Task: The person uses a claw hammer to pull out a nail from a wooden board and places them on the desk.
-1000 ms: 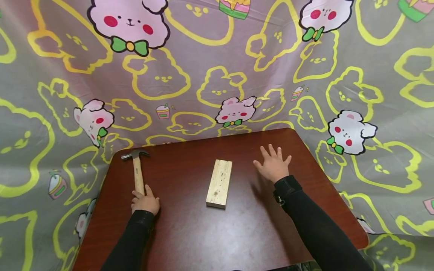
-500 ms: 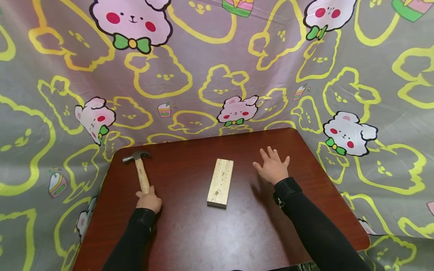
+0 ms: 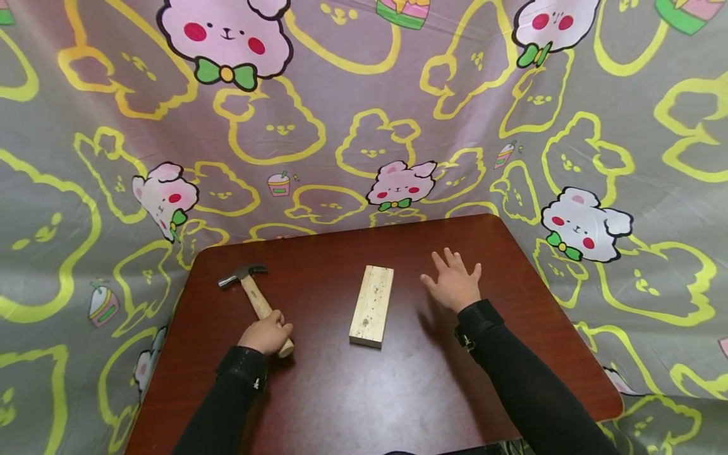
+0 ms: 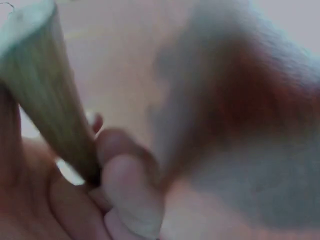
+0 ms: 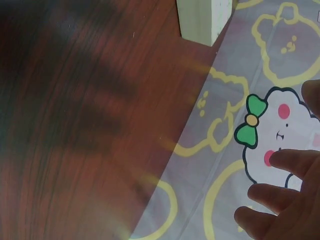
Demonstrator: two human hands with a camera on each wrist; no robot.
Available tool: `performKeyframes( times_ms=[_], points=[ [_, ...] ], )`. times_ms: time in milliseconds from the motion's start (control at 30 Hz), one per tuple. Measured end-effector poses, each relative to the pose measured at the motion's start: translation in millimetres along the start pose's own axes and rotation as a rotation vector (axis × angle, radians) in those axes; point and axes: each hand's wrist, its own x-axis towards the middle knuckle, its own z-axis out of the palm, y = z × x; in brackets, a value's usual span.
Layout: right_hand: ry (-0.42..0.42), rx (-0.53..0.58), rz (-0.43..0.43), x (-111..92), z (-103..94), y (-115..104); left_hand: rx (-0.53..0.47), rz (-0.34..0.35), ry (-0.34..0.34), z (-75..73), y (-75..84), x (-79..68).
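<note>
A claw hammer (image 3: 259, 300) with a wooden handle and dark metal head lies slantwise over the left of the table, head pointing away. My left hand (image 3: 267, 333) grips its handle near the lower end, fingers curled round the wood. In the left wrist view the handle (image 4: 52, 80) rises out of the curled fingers (image 4: 131, 195). A pale wooden block (image 3: 372, 306) lies flat at mid-table, between my two hands. My right hand (image 3: 453, 282) hovers over the table to the right of the block, fingers spread and holding nothing.
The reddish-brown table (image 3: 341, 404) has rounded corners. A patterned cloth curtain (image 3: 318, 136) with cartoon animals hangs close behind its far edge and along both sides.
My left hand has closed round the hammer's handle and shifted right. The hammer has swung, its head moving right and nearer. My right hand has stayed almost in place.
</note>
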Motion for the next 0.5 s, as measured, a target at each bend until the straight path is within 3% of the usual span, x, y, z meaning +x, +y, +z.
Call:
performKeyframes(
  times_ms=[267,500],
  points=[
    [0.021,-0.007,-0.046,-3,7.5,-13,-0.006,0.181,-0.047,-19.0,27.4,-16.2],
    [0.017,-0.02,-0.112,-6,12.1,-33,-0.31,0.239,-0.226,-34.9,53.8,-34.2]
  ],
)
